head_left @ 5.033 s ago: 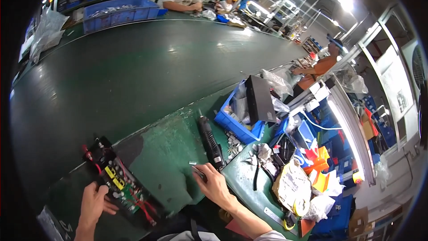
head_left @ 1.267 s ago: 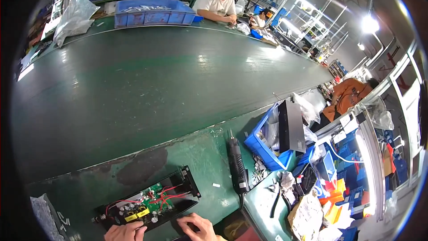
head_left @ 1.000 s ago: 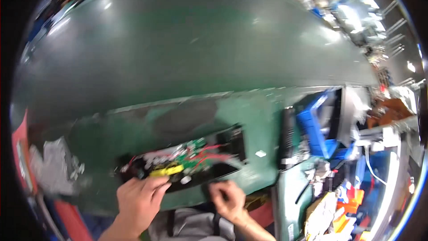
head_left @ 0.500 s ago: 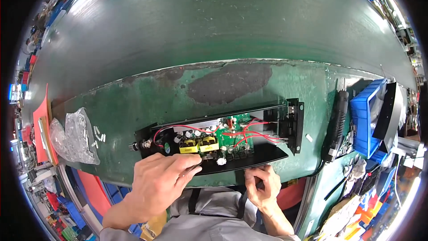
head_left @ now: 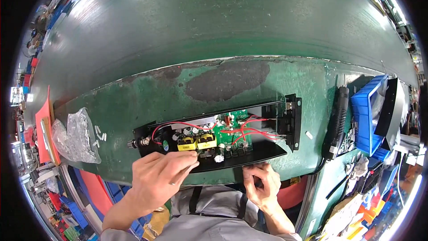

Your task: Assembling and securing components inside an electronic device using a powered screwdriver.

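Note:
A long black metal housing [head_left: 263, 157] lies open on the green bench, its near wall tilted toward me. Inside sit a green circuit board [head_left: 228, 137], two yellow transformers [head_left: 206, 141] and red wires [head_left: 243, 130]. My left hand [head_left: 158, 176] is closed at the near wall, left of the middle, fingers over the edge beside the transformers and thumb lower down; its grip appears to be on that wall. My right hand [head_left: 264, 184] has its fingers curled in against the outside of the near wall, toward the right end. Anything between those fingers is hidden.
A black electric screwdriver [head_left: 339, 116] and a blue bin [head_left: 368, 116] stand at the right, with a black metal panel [head_left: 390, 107] leaning on the bin. At the left lie a clear plastic bag [head_left: 78, 138] and several small white pieces [head_left: 99, 136].
My left fingers have lifted slightly at the near wall, and the gap between thumb and fingers looks wider. The right hand keeps its curled pose. The whole view has shifted a little.

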Motion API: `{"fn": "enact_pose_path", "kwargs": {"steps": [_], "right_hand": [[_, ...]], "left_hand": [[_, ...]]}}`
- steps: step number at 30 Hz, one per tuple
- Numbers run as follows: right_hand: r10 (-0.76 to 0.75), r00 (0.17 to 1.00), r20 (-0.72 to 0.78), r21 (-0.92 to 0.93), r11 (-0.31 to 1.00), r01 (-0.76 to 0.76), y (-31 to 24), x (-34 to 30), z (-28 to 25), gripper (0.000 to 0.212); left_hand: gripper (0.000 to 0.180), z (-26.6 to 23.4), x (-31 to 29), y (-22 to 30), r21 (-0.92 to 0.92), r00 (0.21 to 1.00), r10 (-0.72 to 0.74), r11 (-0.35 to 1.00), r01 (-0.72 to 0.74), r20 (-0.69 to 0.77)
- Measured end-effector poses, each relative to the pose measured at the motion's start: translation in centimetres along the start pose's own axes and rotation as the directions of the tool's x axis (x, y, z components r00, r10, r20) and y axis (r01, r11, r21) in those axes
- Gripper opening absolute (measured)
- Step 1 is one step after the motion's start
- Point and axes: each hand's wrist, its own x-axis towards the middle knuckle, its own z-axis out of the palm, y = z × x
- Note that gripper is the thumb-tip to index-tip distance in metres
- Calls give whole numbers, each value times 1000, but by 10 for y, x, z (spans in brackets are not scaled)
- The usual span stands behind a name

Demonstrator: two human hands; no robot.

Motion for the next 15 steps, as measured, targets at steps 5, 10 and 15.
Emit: {"fn": "enact_pose_path", "kwargs": {"steps": [5,10,15], "right_hand": [[-138,986,88,228,967,115,-31,26,-13,45],[-332,904,269,176,940,293,-78,51,-10,51],[-374,865,333,144,927,345,-90,67,-11,57]], "left_hand": [[33,-21,0,22,-158,997,47,987,-37,60],[33,-9,-8,34,-5,989,146,989,-146,-36],[29,4,-22,28,-46,984,143,988,-148,-103]]}}
